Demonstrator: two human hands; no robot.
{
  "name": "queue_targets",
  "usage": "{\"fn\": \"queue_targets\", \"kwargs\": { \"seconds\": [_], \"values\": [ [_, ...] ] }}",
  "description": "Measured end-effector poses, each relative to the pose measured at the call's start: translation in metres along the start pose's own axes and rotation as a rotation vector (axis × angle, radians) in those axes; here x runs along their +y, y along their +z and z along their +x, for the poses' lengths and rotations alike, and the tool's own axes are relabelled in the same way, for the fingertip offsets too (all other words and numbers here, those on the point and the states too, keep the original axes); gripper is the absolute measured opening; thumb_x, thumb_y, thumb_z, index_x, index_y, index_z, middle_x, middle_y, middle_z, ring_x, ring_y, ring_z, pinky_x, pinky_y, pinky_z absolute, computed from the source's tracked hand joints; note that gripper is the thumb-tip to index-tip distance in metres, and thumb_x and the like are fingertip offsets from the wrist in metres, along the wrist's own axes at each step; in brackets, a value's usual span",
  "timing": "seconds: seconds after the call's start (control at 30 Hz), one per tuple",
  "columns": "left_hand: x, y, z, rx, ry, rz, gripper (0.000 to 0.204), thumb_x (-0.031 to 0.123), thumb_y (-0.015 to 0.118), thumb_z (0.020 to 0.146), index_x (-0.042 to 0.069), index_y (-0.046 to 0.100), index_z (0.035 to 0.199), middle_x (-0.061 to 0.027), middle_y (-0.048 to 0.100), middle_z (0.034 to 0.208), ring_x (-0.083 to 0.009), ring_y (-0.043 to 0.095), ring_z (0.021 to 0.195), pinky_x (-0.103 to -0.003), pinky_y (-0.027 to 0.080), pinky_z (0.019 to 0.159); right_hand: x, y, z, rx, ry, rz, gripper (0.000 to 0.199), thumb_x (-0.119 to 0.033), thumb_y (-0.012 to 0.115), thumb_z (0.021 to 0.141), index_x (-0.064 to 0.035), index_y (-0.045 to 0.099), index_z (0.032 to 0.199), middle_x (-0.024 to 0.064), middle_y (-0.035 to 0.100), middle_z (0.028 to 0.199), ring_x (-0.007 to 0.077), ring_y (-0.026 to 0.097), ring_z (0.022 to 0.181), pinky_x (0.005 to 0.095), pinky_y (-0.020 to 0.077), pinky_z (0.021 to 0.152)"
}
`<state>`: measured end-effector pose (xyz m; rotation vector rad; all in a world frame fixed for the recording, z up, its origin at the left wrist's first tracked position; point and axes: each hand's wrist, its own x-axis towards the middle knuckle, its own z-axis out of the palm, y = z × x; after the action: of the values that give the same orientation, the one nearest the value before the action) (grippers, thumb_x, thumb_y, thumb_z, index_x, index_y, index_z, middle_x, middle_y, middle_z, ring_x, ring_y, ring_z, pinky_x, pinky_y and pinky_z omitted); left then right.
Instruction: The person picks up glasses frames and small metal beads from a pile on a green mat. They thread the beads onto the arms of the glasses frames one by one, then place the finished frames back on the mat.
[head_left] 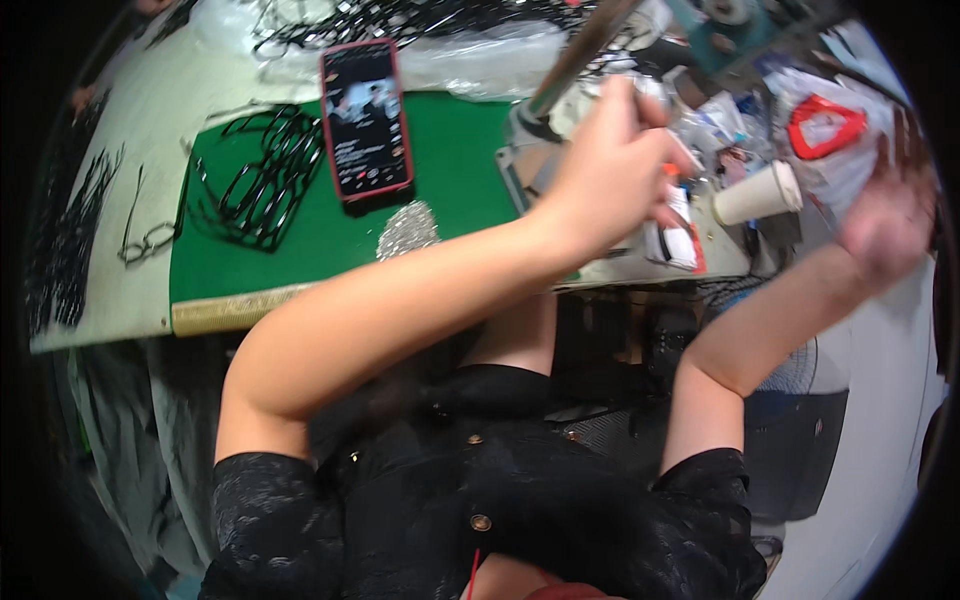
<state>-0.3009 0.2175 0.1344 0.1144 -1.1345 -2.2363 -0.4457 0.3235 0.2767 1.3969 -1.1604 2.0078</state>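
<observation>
My left hand (615,165) is raised over the right part of the bench, close to the slanted metal post (590,50) of a bench machine. Its fingers are curled inward, and whatever they may hold is hidden. Out at the far right, my right hand (888,215) is smeared by motion, with its fingers stretched out and nothing visible in it. Beside it lie a white cylinder (757,195) and a clear plastic bag with a red piece (826,127). Black eyeglass frames (265,180) lie heaped on the green mat (455,150), left of a phone (365,115) with a lit screen.
A small silvery heap (407,230) sits near the mat's front edge. One eyeglass frame (148,243) and many thin black pieces (70,240) lie at the left. Teal machine parts (720,30) overhang the cluttered right side. Plastic sheeting (475,62) covers the back.
</observation>
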Motion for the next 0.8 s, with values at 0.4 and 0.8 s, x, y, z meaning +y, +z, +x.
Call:
{"fn": "queue_targets", "kwargs": {
  "seconds": [0.4,0.8],
  "values": [
    [0.017,-0.077,-0.090,-0.140,0.473,0.880,0.009,-0.002,0.047,0.095,0.001,0.042,0.102,-0.0093,0.061,0.083,-0.0085,0.054,0.060,-0.022,0.046,0.052,0.002,0.075,-0.169,-0.646,0.717,0.232,0.024,-0.014,0.076,0.079,-0.0040,0.067,0.099,-0.0030,0.064,0.077,0.0022,0.053,0.065,0.0205,0.0376,0.064],
    [0.050,-0.120,-0.158,-0.050,0.643,1.261,0.020,-0.003,0.062,0.076,0.000,0.061,0.096,-0.0152,0.063,0.094,-0.0314,0.065,0.082,-0.036,0.053,0.067,-0.013,0.105,-0.208,-0.848,0.344,0.371,0.016,-0.006,0.073,0.075,0.0005,0.069,0.089,0.0100,0.066,0.084,0.0221,0.061,0.075,0.0303,0.0486,0.071]
  ]
}}
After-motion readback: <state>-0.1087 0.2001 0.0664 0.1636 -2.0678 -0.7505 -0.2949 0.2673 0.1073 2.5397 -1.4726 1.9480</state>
